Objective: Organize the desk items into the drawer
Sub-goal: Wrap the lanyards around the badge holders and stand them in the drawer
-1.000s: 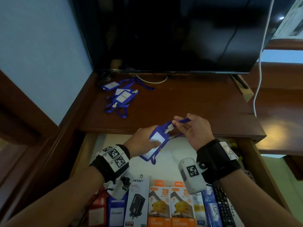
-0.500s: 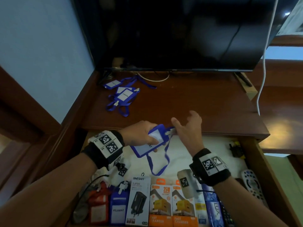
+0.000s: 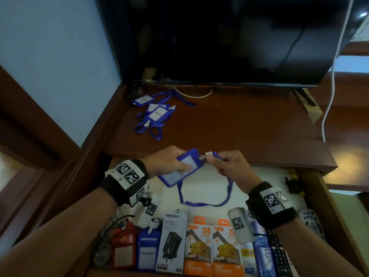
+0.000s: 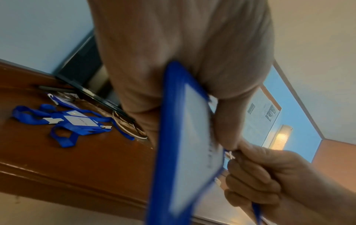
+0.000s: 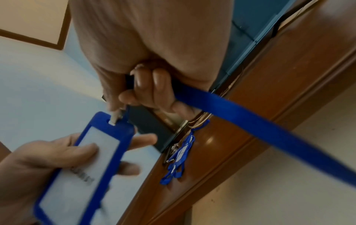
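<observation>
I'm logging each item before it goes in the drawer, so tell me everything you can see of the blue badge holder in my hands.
The badge holder is a flat blue frame around a pale card with blurred print. It tilts above the open drawer. The left hand grips its body; the right hand pinches the white clip and blue lanyard, which hangs in a loop.

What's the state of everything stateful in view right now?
drawer: pulled open, boxes and remotes inside.
badge holder: held over the drawer, card inside, strap clipped on.
lanyard strap: hanging in a loop below the hands.
left hand: grips the badge holder.
right hand: pinches the strap by the clip.
badge pile: on the desk, straps tangled.
TV: screen dark.
</observation>
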The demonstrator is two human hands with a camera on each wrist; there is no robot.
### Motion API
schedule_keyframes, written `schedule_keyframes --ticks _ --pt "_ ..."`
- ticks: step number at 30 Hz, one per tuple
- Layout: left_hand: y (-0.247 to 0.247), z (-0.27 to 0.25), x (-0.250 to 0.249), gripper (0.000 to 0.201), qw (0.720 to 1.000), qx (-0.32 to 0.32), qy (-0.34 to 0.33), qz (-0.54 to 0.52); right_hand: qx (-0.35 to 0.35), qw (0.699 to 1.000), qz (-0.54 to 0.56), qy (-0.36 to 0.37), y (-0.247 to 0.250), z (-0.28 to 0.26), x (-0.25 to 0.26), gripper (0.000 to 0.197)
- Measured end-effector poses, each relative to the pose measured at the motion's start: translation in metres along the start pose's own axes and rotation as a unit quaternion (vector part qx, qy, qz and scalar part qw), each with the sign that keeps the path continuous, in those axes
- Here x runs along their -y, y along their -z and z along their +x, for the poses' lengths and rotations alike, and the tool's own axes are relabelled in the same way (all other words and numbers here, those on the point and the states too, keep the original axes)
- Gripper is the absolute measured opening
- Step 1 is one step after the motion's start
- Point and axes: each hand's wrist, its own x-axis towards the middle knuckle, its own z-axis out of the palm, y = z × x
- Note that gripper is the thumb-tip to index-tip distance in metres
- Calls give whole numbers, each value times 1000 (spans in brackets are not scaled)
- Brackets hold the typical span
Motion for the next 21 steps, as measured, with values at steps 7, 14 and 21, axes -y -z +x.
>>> schedule_keyframes --ticks 7,14,21 --pt "0 3 -3 40 999 -22 -26 20 -74 995 -60 18 5 6 -6 30" --pt "4 -5 -18 20 998 17 -1 61 -32 984 -165 50 -6 7 -2 42" --pt "8 -4 -13 19 998 11 18 64 43 999 -4 0 -12 2 3 42"
